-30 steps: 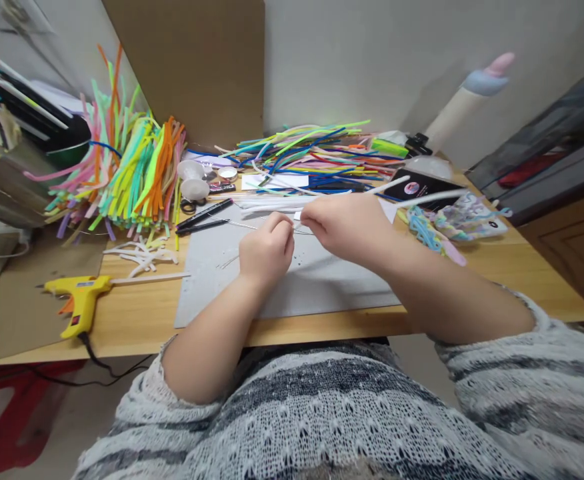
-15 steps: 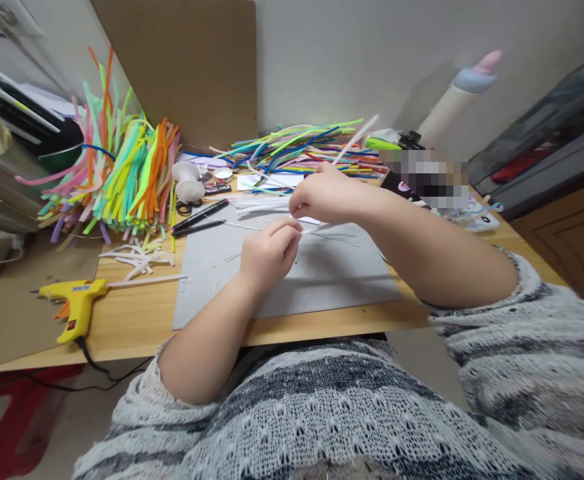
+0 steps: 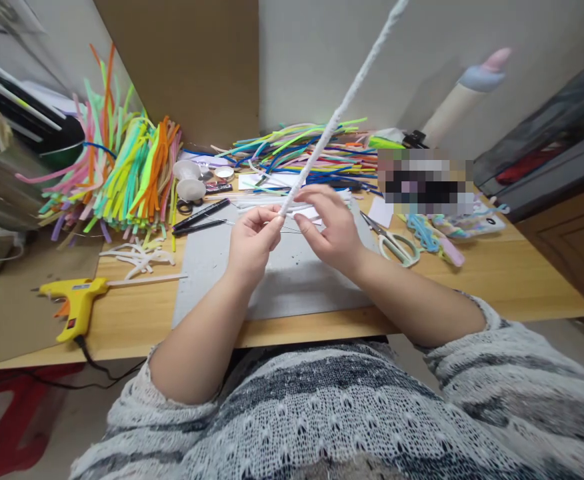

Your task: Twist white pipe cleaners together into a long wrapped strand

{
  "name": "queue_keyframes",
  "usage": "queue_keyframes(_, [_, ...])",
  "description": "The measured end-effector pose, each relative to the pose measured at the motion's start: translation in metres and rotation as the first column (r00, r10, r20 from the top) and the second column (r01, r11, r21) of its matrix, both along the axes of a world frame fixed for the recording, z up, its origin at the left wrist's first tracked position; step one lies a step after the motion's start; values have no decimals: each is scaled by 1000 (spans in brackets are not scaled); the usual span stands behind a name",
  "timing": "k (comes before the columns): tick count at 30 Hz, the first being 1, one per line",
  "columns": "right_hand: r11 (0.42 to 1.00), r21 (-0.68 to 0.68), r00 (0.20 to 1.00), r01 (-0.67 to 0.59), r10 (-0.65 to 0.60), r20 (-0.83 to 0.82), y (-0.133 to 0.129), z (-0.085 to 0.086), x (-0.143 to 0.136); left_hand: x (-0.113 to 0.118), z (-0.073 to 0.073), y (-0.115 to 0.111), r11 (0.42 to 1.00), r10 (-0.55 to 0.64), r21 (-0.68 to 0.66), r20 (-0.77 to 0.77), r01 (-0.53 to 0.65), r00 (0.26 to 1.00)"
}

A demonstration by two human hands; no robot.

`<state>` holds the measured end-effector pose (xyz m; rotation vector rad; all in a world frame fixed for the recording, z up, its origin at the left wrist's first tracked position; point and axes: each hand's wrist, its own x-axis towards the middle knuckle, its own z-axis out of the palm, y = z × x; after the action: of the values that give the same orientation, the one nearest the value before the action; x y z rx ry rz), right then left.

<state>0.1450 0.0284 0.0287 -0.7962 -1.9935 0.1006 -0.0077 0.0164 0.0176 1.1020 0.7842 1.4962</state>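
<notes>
A long white fuzzy stem (image 3: 339, 113) with a twisted look slants up and to the right, past the top edge of the view. My left hand (image 3: 257, 243) pinches its lower end between thumb and fingertips, above the grey board (image 3: 292, 293). Close to the right of that end is my right hand (image 3: 332, 230), its thumb and fingers apart and nothing gripped between them. Thin wires (image 3: 292, 231) show behind the hands. More white stems (image 3: 257, 202) lie at the back of the board, partly hidden by the hands.
A yellow glue gun (image 3: 75, 300) lies at the left, near white scraps (image 3: 142, 257). Black pens (image 3: 202, 217) rest on the board's left corner. Scissors (image 3: 397, 247) are at its right. Colourful stems (image 3: 132, 180) stand bundled at the left; others (image 3: 317, 147) lie along the wall.
My right hand has opened and moved down, uncovering the scissors. The white stem now rises much longer from my left hand, which has shifted slightly left.
</notes>
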Motion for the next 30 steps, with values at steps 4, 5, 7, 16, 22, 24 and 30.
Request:
queue_keyframes(4, [990,-127,998,-57,54,-23,1,-3,-8,1,-1,1,997,-62,-45,58,65,996])
queue_keyframes(5, [990,-139,999,-37,33,-32,2,-2,-8,1,-1,1,996,-70,-55,63,74,996])
queue_keyframes(7, [986,-166,999,-8,0,-51,2,0,-6,2,-1,0,993,-82,-80,66,87,994])
queue_keyframes(16, [989,-145,995,-24,38,92,-11,2,-7,4,-10,0,994,109,-4,-51,-110,993])
queue_keyframes(22, [989,-147,976,3,29,214,-23,7,-6,-1,-10,0,852,482,436,-439,-290,758])
queue_keyframes(24, [988,-152,972,13,23,234,-26,12,-5,-3,-10,-2,800,539,555,-500,-226,678])
queue_keyframes(30, [986,-3,848,166,-141,511,-22,41,0,-4,-12,-6,730,614,683,-645,-16,455])
